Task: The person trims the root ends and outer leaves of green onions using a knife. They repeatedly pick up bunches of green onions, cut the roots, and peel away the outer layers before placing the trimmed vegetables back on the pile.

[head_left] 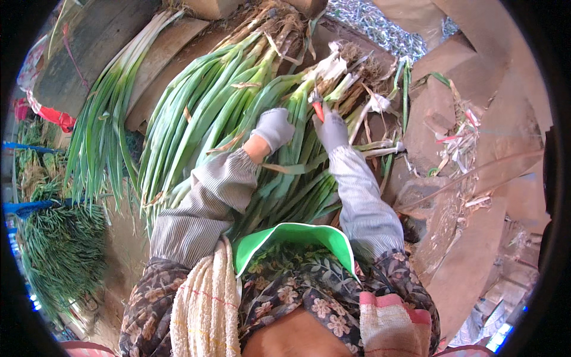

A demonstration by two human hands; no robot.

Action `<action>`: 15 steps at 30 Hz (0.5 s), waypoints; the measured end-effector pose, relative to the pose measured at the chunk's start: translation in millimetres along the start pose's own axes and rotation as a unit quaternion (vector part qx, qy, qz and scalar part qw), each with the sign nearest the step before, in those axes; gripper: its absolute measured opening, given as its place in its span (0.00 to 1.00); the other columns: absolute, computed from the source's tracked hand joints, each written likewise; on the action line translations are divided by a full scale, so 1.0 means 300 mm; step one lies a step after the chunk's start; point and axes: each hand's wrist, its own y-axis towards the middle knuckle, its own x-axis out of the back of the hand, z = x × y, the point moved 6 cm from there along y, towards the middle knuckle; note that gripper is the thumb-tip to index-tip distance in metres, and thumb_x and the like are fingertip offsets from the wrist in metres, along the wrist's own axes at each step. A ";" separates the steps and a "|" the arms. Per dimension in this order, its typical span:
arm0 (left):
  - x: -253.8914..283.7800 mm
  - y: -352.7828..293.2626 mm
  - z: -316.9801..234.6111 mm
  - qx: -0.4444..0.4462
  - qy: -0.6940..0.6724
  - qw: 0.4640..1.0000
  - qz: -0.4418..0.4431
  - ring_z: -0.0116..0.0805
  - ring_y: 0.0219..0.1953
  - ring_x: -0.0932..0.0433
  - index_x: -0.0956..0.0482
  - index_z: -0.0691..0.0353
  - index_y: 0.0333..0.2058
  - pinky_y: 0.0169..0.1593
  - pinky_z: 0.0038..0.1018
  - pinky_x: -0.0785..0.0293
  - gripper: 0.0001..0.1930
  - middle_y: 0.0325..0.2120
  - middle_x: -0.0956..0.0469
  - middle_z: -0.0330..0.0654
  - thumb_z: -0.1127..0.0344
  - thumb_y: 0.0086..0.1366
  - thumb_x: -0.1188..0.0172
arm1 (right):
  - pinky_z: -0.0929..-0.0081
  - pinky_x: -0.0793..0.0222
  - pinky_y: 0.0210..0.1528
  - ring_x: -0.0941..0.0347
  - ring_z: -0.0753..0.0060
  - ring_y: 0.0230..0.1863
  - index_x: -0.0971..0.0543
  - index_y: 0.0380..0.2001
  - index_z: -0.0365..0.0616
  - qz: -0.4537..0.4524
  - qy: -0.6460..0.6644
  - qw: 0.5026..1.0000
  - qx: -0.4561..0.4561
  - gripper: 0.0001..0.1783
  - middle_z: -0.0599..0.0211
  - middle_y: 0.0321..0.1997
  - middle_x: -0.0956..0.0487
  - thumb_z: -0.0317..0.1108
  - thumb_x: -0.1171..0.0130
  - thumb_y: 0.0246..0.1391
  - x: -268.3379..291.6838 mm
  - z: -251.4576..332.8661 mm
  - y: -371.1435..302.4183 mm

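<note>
Gloved left hand [274, 128] pressed flat, gripping nothing, on the heap of green onions [238, 107] lying across the boards; gloved right hand [331, 128] clenched on an orange-handled tool [318, 109] near the white root ends

Both hands wear grey knit gloves: the left hand [273, 128] sits at the centre of the frame, the right hand [331, 129] just beside it. Grey-and-white striped sleeve covers (gathered at the wrists) run down to a dark floral garment at the lower edge.
</note>
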 end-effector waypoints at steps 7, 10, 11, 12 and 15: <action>0.002 0.029 -0.018 -0.043 -0.015 0.997 -0.062 0.54 0.47 0.27 0.24 0.69 0.40 0.52 0.36 0.30 0.25 0.41 0.25 0.58 0.61 0.44 0.32 | 0.59 0.30 0.50 0.24 0.51 0.46 0.28 0.48 0.39 -0.044 -0.049 0.995 -0.077 0.26 0.48 0.45 0.21 0.49 0.48 0.57 0.014 -0.223 0.506; -0.031 0.114 0.016 0.069 -0.081 0.993 0.045 0.53 0.45 0.25 0.31 0.70 0.41 0.51 0.36 0.29 0.29 0.40 0.24 0.58 0.57 0.45 0.31 | 0.54 0.30 0.48 0.24 0.48 0.45 0.24 0.47 0.45 -0.083 -0.056 0.993 -0.057 0.23 0.49 0.43 0.21 0.50 0.47 0.56 0.065 -0.280 0.549; -0.031 0.121 0.020 0.077 -0.067 0.995 0.019 0.52 0.46 0.24 0.31 0.69 0.46 0.51 0.35 0.28 0.33 0.41 0.24 0.59 0.55 0.44 0.30 | 0.55 0.30 0.45 0.24 0.48 0.45 0.25 0.48 0.44 -0.057 -0.021 0.997 -0.047 0.23 0.47 0.42 0.21 0.49 0.47 0.56 0.054 -0.262 0.509; -0.024 0.134 0.060 0.057 -0.054 0.997 0.025 0.51 0.47 0.24 0.31 0.69 0.49 0.52 0.35 0.29 0.36 0.42 0.24 0.58 0.55 0.44 0.29 | 0.55 0.30 0.44 0.24 0.48 0.44 0.25 0.49 0.43 -0.025 0.026 0.999 -0.020 0.23 0.46 0.41 0.22 0.47 0.46 0.56 0.034 -0.185 0.433; -0.018 0.209 0.057 0.055 -0.039 0.988 0.140 0.48 0.48 0.24 0.32 0.69 0.55 0.53 0.33 0.29 0.43 0.45 0.23 0.57 0.54 0.41 0.27 | 0.57 0.30 0.40 0.25 0.45 0.42 0.27 0.51 0.40 -0.033 0.084 0.995 0.036 0.22 0.43 0.40 0.23 0.39 0.43 0.55 0.010 -0.114 0.147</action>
